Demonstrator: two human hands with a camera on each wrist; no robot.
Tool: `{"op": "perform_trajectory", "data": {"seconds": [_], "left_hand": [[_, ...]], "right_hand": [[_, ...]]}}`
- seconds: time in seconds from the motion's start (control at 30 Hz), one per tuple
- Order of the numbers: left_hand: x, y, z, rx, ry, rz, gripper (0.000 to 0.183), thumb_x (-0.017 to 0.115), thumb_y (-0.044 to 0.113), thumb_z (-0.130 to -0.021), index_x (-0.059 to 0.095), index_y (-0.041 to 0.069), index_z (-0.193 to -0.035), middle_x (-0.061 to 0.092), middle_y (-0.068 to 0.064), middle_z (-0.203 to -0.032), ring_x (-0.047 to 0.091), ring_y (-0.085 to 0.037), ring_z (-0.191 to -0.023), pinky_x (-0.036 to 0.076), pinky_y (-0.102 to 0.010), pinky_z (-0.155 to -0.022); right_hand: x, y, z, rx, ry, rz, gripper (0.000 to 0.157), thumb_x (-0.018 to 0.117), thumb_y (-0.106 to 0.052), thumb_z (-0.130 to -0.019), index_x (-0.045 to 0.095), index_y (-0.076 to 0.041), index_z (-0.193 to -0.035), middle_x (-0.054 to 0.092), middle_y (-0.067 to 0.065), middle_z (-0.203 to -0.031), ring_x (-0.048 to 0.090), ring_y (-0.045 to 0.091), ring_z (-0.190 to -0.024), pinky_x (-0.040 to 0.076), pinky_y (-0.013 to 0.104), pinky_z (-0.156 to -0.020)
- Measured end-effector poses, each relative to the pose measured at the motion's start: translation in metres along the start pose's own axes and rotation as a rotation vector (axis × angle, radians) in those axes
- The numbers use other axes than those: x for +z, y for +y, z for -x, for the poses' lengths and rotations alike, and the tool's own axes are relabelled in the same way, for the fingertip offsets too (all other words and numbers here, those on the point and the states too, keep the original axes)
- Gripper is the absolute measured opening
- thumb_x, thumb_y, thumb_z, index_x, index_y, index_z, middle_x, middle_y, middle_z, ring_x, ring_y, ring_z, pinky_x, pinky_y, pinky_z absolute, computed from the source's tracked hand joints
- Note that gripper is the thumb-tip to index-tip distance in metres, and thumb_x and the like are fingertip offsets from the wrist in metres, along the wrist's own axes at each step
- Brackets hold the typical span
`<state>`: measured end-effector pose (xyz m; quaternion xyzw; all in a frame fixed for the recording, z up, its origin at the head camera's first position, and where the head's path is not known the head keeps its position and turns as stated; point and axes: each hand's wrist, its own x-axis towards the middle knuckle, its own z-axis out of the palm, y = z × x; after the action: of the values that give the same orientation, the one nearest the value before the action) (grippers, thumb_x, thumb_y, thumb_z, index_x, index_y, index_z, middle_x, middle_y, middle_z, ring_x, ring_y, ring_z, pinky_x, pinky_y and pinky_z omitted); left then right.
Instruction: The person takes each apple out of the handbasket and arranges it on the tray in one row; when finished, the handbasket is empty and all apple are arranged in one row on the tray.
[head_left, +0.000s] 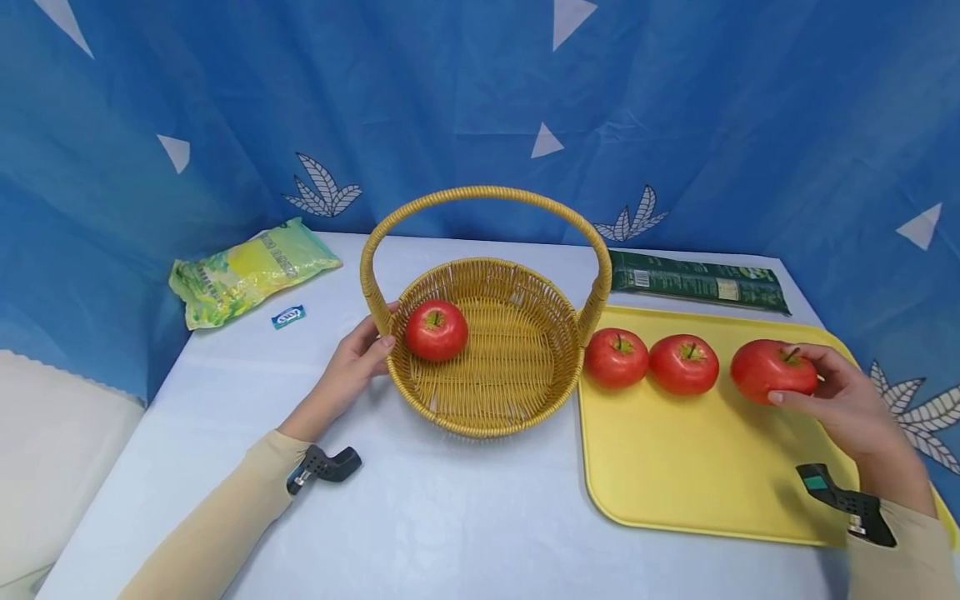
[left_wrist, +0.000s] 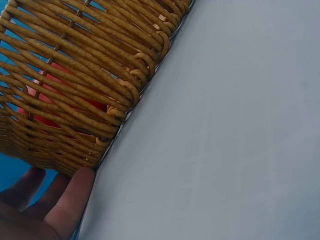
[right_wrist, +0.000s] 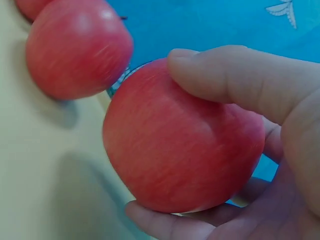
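My left hand (head_left: pixel 356 358) rests against the outside of a woven basket (head_left: pixel 487 430) with a tall handle. In the left wrist view, its fingertips (left_wrist: pixel 80 180) touch the lower wicker wall. One red apple (head_left: pixel 436 330) sits inside the basket at the left; the wicker partly hides it in the left wrist view. My right hand (head_left: pixel 855 408) holds another red apple (right_wrist: pixel 180 145) over a yellow tray (head_left: pixel 675 475), thumb on one side and fingers on the other. Two more apples, a left one (head_left: pixel 616 358) and a middle one (head_left: pixel 684 364), sit on the tray.
A green-yellow packet (head_left: pixel 251 271) lies at the back left, with a small blue-green wrapper (head_left: pixel 288 317) beside it. Behind the tray is a long dark green packet (head_left: pixel 697 280). A blue curtain (head_left: pixel 480 108) hangs behind the white table (head_left: pixel 450 517).
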<state>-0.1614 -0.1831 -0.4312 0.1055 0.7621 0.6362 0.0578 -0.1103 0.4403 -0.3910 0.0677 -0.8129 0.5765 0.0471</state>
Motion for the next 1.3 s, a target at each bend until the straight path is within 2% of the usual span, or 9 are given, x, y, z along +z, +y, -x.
{"op": "perform_trajectory", "data": {"seconds": [0.13, 0.3, 0.4, 0.63, 0.8, 0.93, 1.1, 1.2, 1.3], "left_hand": [[0.001, 0.001, 0.001, 0.002, -0.004, -0.005, 0.056, 0.046, 0.020, -0.108, 0.029, 0.013, -0.161, 0.033, -0.024, -0.163, 0.057, -0.040, -0.128, 0.063, -0.023, -0.082], [0.001, 0.001, 0.000, 0.003, -0.004, 0.004, 0.056, 0.046, 0.020, -0.108, 0.030, 0.013, -0.161, 0.033, -0.023, -0.164, 0.052, -0.048, -0.132, 0.063, -0.024, -0.083], [0.001, 0.001, 0.000, 0.002, -0.001, 0.000, 0.055, 0.046, 0.020, -0.108, 0.030, 0.013, -0.161, 0.034, -0.023, -0.163, 0.056, -0.039, -0.129, 0.063, -0.024, -0.083], [0.001, 0.002, 0.001, 0.007, 0.004, 0.005, 0.054, 0.046, 0.018, -0.108, 0.032, 0.010, -0.160, 0.037, -0.026, -0.160, 0.062, -0.001, -0.109, 0.062, -0.021, -0.081], [0.001, 0.002, 0.000, 0.011, 0.000, 0.003, 0.054, 0.047, 0.019, -0.108, 0.031, 0.010, -0.160, 0.037, -0.026, -0.161, 0.062, 0.002, -0.108, 0.063, -0.022, -0.081], [0.001, 0.002, 0.000, 0.007, -0.001, -0.006, 0.055, 0.047, 0.020, -0.108, 0.031, 0.012, -0.160, 0.037, -0.024, -0.161, 0.062, 0.002, -0.109, 0.063, -0.022, -0.081], [0.001, 0.001, 0.000, 0.007, -0.002, -0.015, 0.055, 0.047, 0.020, -0.108, 0.031, 0.013, -0.161, 0.036, -0.024, -0.162, 0.062, -0.017, -0.119, 0.063, -0.023, -0.081], [0.001, 0.001, 0.000, 0.003, -0.004, -0.013, 0.055, 0.046, 0.021, -0.108, 0.030, 0.014, -0.161, 0.036, -0.023, -0.162, 0.058, -0.035, -0.127, 0.063, -0.023, -0.082], [0.001, 0.001, 0.000, 0.001, -0.004, -0.007, 0.055, 0.046, 0.020, -0.109, 0.030, 0.014, -0.161, 0.035, -0.023, -0.162, 0.054, -0.044, -0.130, 0.063, -0.023, -0.082]], "right_hand": [[0.003, 0.008, -0.001, -0.025, -0.030, -0.164, 0.057, 0.061, 0.025, -0.085, 0.059, -0.014, -0.126, 0.058, -0.012, -0.123, 0.057, -0.001, -0.105, 0.057, 0.007, -0.077], [0.006, 0.012, 0.000, -0.002, -0.011, -0.048, 0.057, 0.063, 0.022, -0.085, 0.058, -0.018, -0.124, 0.057, -0.015, -0.121, 0.052, -0.003, -0.105, 0.054, 0.004, -0.076], [0.006, 0.012, 0.000, 0.017, 0.002, 0.006, 0.056, 0.064, 0.021, -0.085, 0.058, -0.020, -0.123, 0.056, -0.017, -0.120, 0.051, -0.003, -0.105, 0.053, 0.003, -0.076], [0.007, 0.015, 0.000, 0.056, 0.046, 0.157, 0.057, 0.068, 0.017, -0.085, 0.059, -0.026, -0.122, 0.054, -0.025, -0.117, 0.050, -0.006, -0.101, 0.051, 0.001, -0.074], [0.007, 0.020, -0.001, 0.075, 0.047, 0.206, 0.058, 0.069, 0.015, -0.086, 0.056, -0.027, -0.124, 0.052, -0.026, -0.117, 0.048, -0.006, -0.103, 0.051, 0.001, -0.076], [0.006, 0.023, 0.000, 0.070, 0.029, 0.127, 0.059, 0.067, 0.017, -0.086, 0.055, -0.026, -0.125, 0.052, -0.023, -0.120, 0.047, -0.005, -0.106, 0.051, 0.001, -0.077], [0.005, 0.025, 0.001, 0.046, 0.031, -0.048, 0.050, 0.062, 0.016, -0.090, 0.059, -0.022, -0.122, 0.056, -0.022, -0.120, 0.050, -0.005, -0.106, 0.050, 0.000, -0.080], [0.006, 0.025, 0.001, 0.038, 0.039, -0.096, 0.047, 0.060, 0.015, -0.092, 0.060, -0.021, -0.122, 0.058, -0.022, -0.121, 0.051, -0.006, -0.107, 0.050, 0.000, -0.081], [0.007, 0.024, 0.002, 0.040, 0.030, -0.115, 0.050, 0.061, 0.015, -0.092, 0.059, -0.022, -0.126, 0.058, -0.021, -0.122, 0.051, -0.006, -0.108, 0.051, 0.001, -0.081]]}}
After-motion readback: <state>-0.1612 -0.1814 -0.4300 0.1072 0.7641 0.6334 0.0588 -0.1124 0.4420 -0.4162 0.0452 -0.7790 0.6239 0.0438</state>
